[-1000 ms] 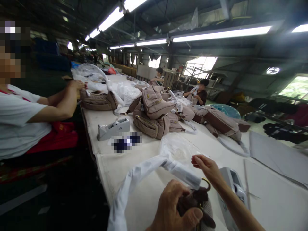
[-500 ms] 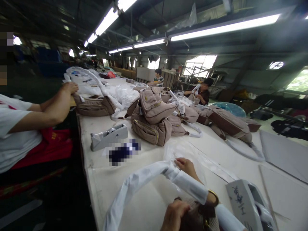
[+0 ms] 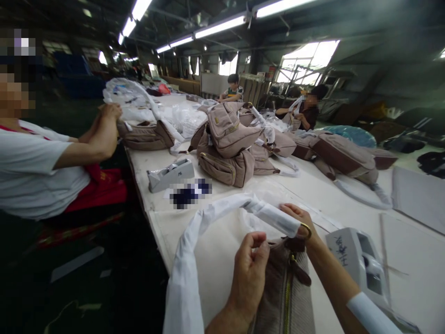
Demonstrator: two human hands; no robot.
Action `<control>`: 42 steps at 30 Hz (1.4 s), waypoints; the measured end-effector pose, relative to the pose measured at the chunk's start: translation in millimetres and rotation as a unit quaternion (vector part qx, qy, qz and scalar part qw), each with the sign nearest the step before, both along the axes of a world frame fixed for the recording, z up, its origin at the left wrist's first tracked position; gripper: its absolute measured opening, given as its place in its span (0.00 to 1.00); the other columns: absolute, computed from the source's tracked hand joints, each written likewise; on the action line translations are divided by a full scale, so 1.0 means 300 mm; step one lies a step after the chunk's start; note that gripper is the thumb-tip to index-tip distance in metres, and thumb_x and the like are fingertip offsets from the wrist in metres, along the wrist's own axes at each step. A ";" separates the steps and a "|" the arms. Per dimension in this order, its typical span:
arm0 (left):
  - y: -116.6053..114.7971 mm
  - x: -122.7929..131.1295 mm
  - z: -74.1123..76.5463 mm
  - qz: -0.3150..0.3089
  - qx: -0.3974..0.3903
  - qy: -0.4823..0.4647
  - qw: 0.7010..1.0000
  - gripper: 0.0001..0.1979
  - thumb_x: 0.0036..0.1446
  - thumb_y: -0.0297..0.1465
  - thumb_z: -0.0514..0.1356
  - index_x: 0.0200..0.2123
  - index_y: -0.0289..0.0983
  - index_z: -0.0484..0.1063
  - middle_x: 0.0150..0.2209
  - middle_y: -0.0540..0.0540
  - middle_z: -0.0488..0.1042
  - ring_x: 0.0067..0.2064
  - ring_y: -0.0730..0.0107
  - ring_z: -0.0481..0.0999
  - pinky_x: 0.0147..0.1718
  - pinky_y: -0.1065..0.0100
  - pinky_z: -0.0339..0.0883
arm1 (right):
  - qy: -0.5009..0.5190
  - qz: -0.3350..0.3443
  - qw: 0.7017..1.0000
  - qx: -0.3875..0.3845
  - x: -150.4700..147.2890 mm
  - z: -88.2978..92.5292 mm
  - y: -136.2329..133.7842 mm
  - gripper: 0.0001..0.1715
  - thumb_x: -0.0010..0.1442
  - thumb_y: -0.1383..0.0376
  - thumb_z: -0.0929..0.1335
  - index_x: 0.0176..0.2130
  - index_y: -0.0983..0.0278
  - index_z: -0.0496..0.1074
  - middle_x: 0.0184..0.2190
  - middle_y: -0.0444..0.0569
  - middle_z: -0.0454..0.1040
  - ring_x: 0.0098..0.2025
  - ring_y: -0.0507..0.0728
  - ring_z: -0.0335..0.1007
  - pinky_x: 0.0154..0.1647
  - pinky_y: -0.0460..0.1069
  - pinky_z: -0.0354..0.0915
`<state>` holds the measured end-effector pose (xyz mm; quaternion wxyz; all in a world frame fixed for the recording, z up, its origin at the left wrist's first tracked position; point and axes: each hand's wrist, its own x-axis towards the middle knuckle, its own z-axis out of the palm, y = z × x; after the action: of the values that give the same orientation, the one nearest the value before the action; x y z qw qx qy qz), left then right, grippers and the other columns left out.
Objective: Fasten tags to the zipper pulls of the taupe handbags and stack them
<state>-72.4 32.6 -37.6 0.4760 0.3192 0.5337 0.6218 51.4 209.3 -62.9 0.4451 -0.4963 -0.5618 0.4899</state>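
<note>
A taupe handbag (image 3: 271,287) with a gold zipper stands in front of me. Its strap (image 3: 212,213) arches up, wrapped in white paper, and ends at a gold ring (image 3: 306,231) on the bag's top corner. My left hand (image 3: 250,271) is beside the bag's upper left edge, fingers loosely bent and thumb apart, with nothing visible between them. Behind the strap's end, my right hand (image 3: 299,217) has its fingers bent against the wrapping; the strap partly hides them. A white sleeve-like band (image 3: 371,313) covers my right forearm.
Tape dispensers stand on the white table, one (image 3: 358,264) at right and another (image 3: 170,175) at left. A pile of taupe bags (image 3: 229,148) lies farther back. At left a co-worker (image 3: 41,157) handles another bag (image 3: 146,135). Flat boards (image 3: 417,199) lie at right.
My left hand has come up from the bag's top, its fingers now looser. More of the bag shows. My right hand has shifted along the strap toward the gold ring. The view has tilted down.
</note>
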 end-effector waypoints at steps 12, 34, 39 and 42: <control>-0.142 0.068 0.045 -0.110 0.225 0.114 0.961 0.16 0.55 0.41 0.60 0.44 0.40 0.72 0.37 0.44 0.75 0.37 0.64 0.74 0.38 0.67 0.67 | -0.234 0.125 0.941 0.211 0.217 0.251 -0.663 0.10 0.58 0.61 0.64 0.25 0.59 0.68 0.18 0.43 0.67 0.20 0.53 0.65 0.20 0.46 0.62; -0.160 -0.046 -0.044 -0.128 -0.019 -0.136 0.982 0.08 0.47 0.34 0.68 0.28 0.35 0.79 0.29 0.47 0.78 0.33 0.69 0.73 0.36 0.71 0.65 | -0.188 0.180 0.950 -0.174 0.028 0.265 -0.485 0.14 0.52 0.57 0.65 0.23 0.64 0.63 0.12 0.38 0.61 0.13 0.48 0.54 0.13 0.43 0.52; -0.167 -0.011 -0.073 -0.092 -0.044 -0.236 0.966 0.07 0.42 0.31 0.71 0.25 0.35 0.79 0.24 0.49 0.77 0.28 0.75 0.72 0.31 0.74 0.64 | -0.355 0.192 0.882 0.244 0.065 0.296 -0.482 0.08 0.61 0.67 0.61 0.32 0.65 0.67 0.25 0.44 0.68 0.24 0.50 0.61 0.23 0.45 0.55; -0.164 -0.004 -0.077 -0.069 -0.054 -0.271 0.958 0.08 0.41 0.32 0.71 0.24 0.34 0.78 0.24 0.49 0.77 0.27 0.76 0.71 0.30 0.74 0.64 | -0.461 0.291 0.702 0.458 0.098 0.343 -0.438 0.11 0.64 0.72 0.59 0.42 0.63 0.67 0.32 0.47 0.69 0.28 0.52 0.62 0.26 0.47 0.54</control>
<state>-73.6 -16.7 -60.6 0.6616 0.1482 0.3939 0.6206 80.9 77.9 40.1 0.1378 -0.2070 -0.9685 -0.0124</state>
